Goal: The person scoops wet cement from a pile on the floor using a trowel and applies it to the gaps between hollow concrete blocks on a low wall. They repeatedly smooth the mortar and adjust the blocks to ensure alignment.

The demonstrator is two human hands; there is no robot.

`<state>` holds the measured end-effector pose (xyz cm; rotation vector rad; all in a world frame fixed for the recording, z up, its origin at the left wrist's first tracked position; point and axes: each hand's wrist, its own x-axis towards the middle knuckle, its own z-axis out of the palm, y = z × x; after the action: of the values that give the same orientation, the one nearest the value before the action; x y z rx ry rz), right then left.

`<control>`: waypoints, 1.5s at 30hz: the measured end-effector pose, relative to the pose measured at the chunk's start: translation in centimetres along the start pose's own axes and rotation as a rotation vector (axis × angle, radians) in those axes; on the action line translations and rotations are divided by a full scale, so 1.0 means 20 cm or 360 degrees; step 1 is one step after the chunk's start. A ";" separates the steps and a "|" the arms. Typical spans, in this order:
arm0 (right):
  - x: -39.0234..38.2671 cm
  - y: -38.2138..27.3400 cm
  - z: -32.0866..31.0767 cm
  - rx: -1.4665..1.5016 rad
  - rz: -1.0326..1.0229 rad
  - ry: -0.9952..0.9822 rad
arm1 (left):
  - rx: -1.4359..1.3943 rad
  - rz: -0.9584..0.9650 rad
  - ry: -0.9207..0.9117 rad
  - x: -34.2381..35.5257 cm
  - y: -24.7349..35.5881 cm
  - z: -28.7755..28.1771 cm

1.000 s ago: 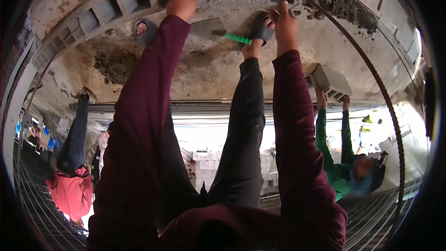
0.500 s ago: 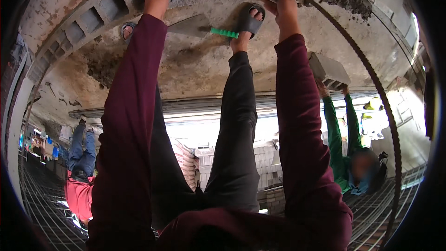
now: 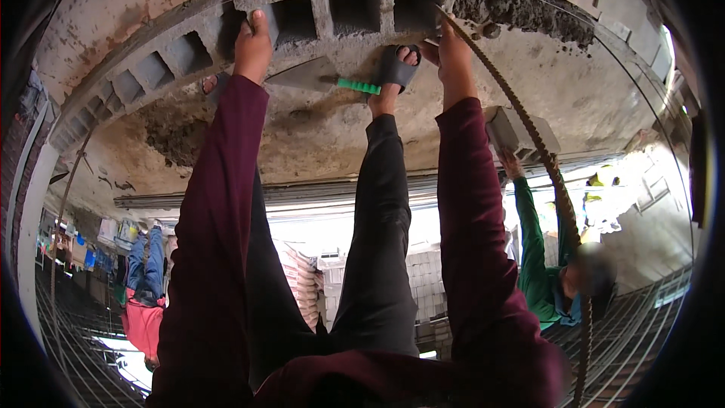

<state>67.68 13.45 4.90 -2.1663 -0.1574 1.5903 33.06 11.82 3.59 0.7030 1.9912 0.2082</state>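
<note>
A hollow concrete block (image 3: pixel 323 13) with open cells lies at the end of a curved row of blocks. My left hand (image 3: pixel 254 49) grips its left end, thumb up along the edge. At the right end my right hand (image 3: pixel 453 57) is closed on the block, its fingers partly hidden. A ribbed steel bar (image 3: pixel 521 109) passes close in front of that hand. Between my arms, a trowel (image 3: pixel 306 74) with a green handle lies on the floor beside my sandalled foot (image 3: pixel 398 66).
Wet mortar (image 3: pixel 529 19) runs on to the right of the block. The laid block row (image 3: pixel 160 69) curves away left. A person in green (image 3: pixel 532 257) reaches to another concrete block (image 3: pixel 521 134) at right. A person in red (image 3: pixel 143 325) stands far left. Loose mortar (image 3: pixel 177 136) lies on the floor.
The view has shifted, so the block and trowel sit lower in the picture. Both my hands stay on the block. The person in green has moved, and the steel bar looks straighter.
</note>
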 end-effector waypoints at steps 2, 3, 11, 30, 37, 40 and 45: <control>0.01 0.00 0.00 -0.0002 0.0044 0.0006 | -0.0007 0.0023 -0.0029 0.02 -0.04 0.00; 0.01 0.00 0.00 -0.0020 0.0058 0.0011 | -0.0021 0.0031 -0.0049 0.04 -0.05 0.00; 0.00 -0.02 -0.01 -0.0044 0.0083 -0.0044 | 0.0049 0.0031 -0.0081 0.03 -0.04 -0.02; 0.02 -0.04 0.02 -0.0217 0.0051 -0.0113 | 0.0178 0.0296 -0.0084 0.30 -0.31 0.04; 0.03 -0.02 -0.04 -0.0401 -0.0009 -0.0199 | 0.0307 0.0212 0.0003 0.24 -0.19 0.06; 0.00 -0.07 -0.01 -0.0520 0.0056 -0.0111 | 0.0357 0.0194 0.0047 0.25 -0.16 0.08; 0.09 -0.06 -0.01 -0.0748 -0.0070 0.0012 | 0.0470 0.0212 0.0072 0.28 -0.12 0.06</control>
<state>68.72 15.09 3.89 -2.4883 -0.6283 1.6442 31.25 12.86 -2.26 1.0283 2.0412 0.0075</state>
